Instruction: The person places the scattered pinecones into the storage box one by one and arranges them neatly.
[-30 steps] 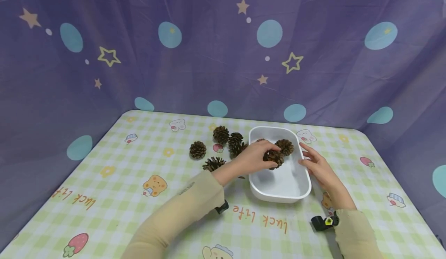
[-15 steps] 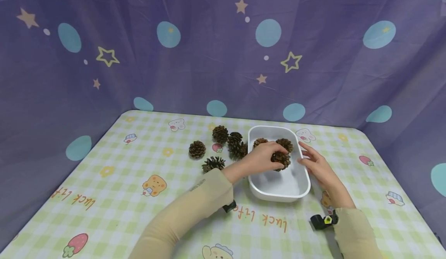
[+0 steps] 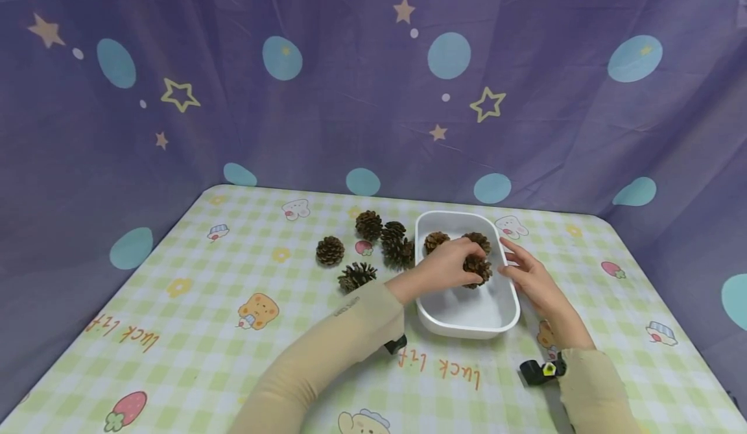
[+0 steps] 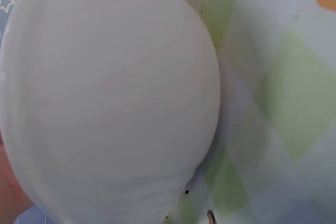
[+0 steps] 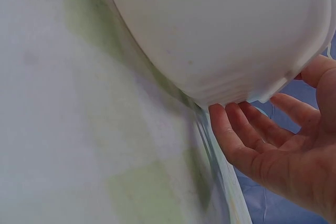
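Note:
A white rectangular box (image 3: 467, 329) stands on the tablecloth, with pine cones inside. My left hand (image 3: 446, 265) reaches over its left wall and holds a brown pine cone (image 3: 478, 272) between thumb and fingers, low inside the box. Behind that hand lie two more cones, a lighter pine cone (image 3: 436, 242) at the left and a partly covered pine cone (image 3: 476, 242) at the right. My right hand (image 3: 530, 279) touches the box's right wall from outside, fingertips on the wall and thumb at the rim. The left wrist view shows mostly the box's outer wall (image 4: 115, 98).
Left of the box lie several loose pine cones, among them a round pine cone (image 3: 330, 251), a spiky pine cone (image 3: 357, 277) and a back pine cone (image 3: 369, 225). A green checked tablecloth (image 3: 198, 349) covers the table. A purple curtain (image 3: 350, 135) hangs behind.
My left hand has carried its pine cone rightward and slightly down inside the box, uncovering the lighter cone at the back left. The right hand stays at the box's wall.

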`<action>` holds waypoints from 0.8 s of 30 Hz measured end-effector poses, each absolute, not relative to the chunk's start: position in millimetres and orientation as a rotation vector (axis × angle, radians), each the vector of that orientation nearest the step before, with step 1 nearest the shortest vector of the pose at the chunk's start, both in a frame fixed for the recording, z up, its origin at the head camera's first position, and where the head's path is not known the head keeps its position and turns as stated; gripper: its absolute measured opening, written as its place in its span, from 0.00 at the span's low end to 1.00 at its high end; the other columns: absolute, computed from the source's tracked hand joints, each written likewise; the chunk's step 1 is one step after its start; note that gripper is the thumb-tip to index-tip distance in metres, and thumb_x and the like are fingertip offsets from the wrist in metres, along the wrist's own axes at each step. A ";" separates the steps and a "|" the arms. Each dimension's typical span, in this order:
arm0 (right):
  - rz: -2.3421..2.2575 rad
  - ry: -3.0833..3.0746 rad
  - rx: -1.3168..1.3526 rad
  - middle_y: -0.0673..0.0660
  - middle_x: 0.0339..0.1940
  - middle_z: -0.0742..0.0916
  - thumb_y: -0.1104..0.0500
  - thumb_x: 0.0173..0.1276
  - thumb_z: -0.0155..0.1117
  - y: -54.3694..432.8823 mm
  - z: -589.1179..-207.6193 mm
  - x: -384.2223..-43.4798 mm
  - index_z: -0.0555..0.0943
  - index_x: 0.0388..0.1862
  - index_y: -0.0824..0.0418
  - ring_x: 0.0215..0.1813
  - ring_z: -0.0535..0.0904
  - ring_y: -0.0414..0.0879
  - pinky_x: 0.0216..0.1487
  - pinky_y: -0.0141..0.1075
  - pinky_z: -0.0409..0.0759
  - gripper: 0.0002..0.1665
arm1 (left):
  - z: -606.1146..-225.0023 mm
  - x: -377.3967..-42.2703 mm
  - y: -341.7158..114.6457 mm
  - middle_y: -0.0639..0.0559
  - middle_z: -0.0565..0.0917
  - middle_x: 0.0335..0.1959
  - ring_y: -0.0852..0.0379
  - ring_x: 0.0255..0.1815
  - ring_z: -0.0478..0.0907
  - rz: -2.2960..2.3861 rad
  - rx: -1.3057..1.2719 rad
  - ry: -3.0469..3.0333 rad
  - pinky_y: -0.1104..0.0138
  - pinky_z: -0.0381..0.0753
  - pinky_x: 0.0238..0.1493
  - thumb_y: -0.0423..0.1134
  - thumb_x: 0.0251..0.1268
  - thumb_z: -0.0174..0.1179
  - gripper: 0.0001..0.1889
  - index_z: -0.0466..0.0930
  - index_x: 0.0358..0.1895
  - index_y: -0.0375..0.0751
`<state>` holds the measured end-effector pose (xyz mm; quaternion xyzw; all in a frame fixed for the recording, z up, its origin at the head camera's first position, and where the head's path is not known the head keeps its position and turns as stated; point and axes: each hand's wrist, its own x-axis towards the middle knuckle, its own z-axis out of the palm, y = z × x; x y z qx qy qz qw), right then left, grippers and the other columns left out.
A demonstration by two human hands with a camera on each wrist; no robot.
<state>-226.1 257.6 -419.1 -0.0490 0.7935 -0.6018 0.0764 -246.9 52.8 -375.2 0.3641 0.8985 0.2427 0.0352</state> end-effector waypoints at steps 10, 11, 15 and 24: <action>-1.800 2.383 -0.150 0.68 0.65 0.64 0.60 0.67 0.53 258.2 -421.1 -226.4 0.48 0.73 0.55 0.43 0.74 0.30 0.40 0.39 0.81 0.40 | -382.0 -254.1 59.7 0.57 0.77 0.50 0.63 0.51 0.73 0.719 1.093 2.771 0.75 0.71 0.53 0.47 0.54 0.65 0.22 0.74 0.52 0.48; -1.800 2.383 -0.150 0.68 0.65 0.64 0.60 0.67 0.53 258.3 -421.2 -226.5 0.48 0.73 0.55 0.43 0.74 0.30 0.40 0.39 0.81 0.40 | -382.1 -254.4 60.3 0.57 0.77 0.50 0.63 0.51 0.73 0.715 1.094 2.771 0.75 0.71 0.53 0.46 0.54 0.65 0.21 0.74 0.52 0.48; -1.803 2.372 -0.153 0.68 0.66 0.63 0.59 0.67 0.52 258.6 -421.3 -226.9 0.48 0.73 0.54 0.44 0.74 0.30 0.41 0.39 0.81 0.39 | -383.0 -255.1 63.1 0.57 0.77 0.50 0.63 0.50 0.74 0.700 1.096 2.774 0.76 0.71 0.52 0.44 0.53 0.65 0.21 0.75 0.51 0.47; -1.813 2.369 -0.161 0.68 0.65 0.63 0.60 0.68 0.51 258.7 -420.7 -226.7 0.48 0.73 0.54 0.43 0.75 0.30 0.40 0.38 0.81 0.39 | -385.9 -256.6 66.8 0.56 0.76 0.49 0.64 0.47 0.74 0.693 1.081 2.756 0.78 0.73 0.47 0.41 0.54 0.65 0.20 0.74 0.52 0.46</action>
